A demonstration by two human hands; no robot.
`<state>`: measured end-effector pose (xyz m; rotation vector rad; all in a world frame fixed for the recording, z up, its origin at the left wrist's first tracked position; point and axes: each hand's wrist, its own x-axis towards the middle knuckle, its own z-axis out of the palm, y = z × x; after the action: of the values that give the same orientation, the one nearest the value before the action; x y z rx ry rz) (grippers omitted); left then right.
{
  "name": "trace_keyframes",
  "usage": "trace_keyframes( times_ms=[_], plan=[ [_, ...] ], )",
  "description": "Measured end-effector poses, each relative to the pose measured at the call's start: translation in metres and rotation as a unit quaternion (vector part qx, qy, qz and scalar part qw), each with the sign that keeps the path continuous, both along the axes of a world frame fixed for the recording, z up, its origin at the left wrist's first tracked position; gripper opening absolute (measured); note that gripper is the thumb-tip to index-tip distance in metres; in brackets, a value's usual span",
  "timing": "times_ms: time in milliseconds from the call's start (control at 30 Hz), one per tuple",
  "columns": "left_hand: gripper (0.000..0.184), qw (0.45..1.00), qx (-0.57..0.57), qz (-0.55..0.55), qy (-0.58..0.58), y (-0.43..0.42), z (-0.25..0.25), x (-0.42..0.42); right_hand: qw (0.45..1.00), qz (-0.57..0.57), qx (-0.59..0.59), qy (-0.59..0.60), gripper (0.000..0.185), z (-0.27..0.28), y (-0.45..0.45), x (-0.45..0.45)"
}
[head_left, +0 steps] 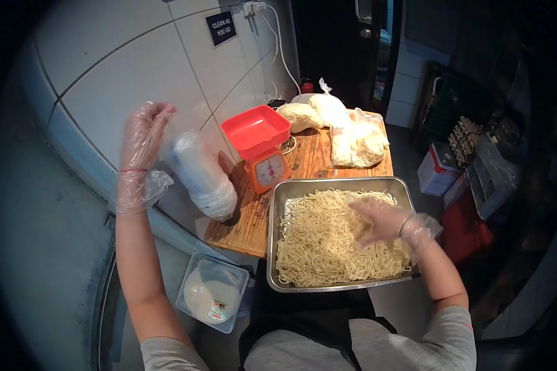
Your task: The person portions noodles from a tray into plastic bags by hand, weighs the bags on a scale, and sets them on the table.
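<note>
My left hand (147,133), in a clear plastic glove with a band at the wrist, is raised beside the wall. Its fingers are pinched together, seemingly on the thin film of a clear plastic bag (169,139) that reaches up from a wrapped roll of plastic bags (203,176). The roll leans upright at the table's left edge. Spread fingers of my right hand (382,219), also gloved and slightly blurred, rest over the loose yellow noodles (328,247). These noodles fill most of a rectangular steel tray (342,287) at the table's front.
An orange kitchen scale (270,170) with a red pan (254,128) stands behind the tray on the wooden table (241,229). Bagged noodles (359,145) lie at the back. Below left is a lidded plastic container (213,294). Egg trays (464,139) are at the right.
</note>
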<state>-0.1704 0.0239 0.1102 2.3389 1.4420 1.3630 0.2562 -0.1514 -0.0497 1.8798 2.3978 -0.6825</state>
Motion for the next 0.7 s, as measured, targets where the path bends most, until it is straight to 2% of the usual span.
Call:
trace_keyframes(
  times_ms=[67, 133, 200, 300, 400, 500, 567, 633, 700],
  plan=[
    [0.036, 0.997, -0.071, 0.007, 0.041, -0.018, 0.009, 0.011, 0.999, 0.026, 0.045, -0.008, 0.108, -0.048, -0.003, 0.004],
    [0.038, 0.992, -0.019, 0.025, 0.122, -0.014, -0.014, 0.006, 0.998, 0.013, 0.062, -0.026, 0.107, -0.059, -0.008, -0.003],
    [0.037, 0.968, -0.163, 0.045, 0.186, -0.011, -0.011, 0.007, 0.998, 0.007, 0.061, -0.023, 0.107, -0.058, -0.007, -0.003],
    [0.035, 0.988, -0.125, 0.021, 0.087, -0.010, -0.017, 0.008, 0.999, -0.005, 0.042, -0.020, 0.108, -0.056, -0.006, -0.004],
    [0.030, 0.996, -0.022, 0.014, 0.080, -0.003, -0.016, 0.004, 0.999, -0.002, 0.049, -0.016, 0.108, -0.058, -0.006, -0.005],
    [0.030, 0.991, 0.091, -0.037, -0.094, 0.009, 0.001, -0.003, 0.999, -0.016, 0.039, -0.007, 0.109, -0.059, -0.008, -0.004],
    [0.028, 0.979, 0.131, -0.035, -0.151, 0.005, 0.028, -0.005, 0.999, -0.012, 0.033, -0.004, 0.112, -0.060, -0.008, -0.003],
    [0.030, 0.935, 0.174, -0.115, -0.287, -0.002, 0.061, -0.003, 0.999, -0.007, 0.037, 0.010, 0.116, -0.065, -0.004, 0.000],
    [0.030, 0.926, 0.218, -0.105, -0.289, -0.017, 0.097, 0.012, 0.998, -0.006, 0.050, 0.035, 0.122, -0.073, 0.001, 0.007]
  ],
)
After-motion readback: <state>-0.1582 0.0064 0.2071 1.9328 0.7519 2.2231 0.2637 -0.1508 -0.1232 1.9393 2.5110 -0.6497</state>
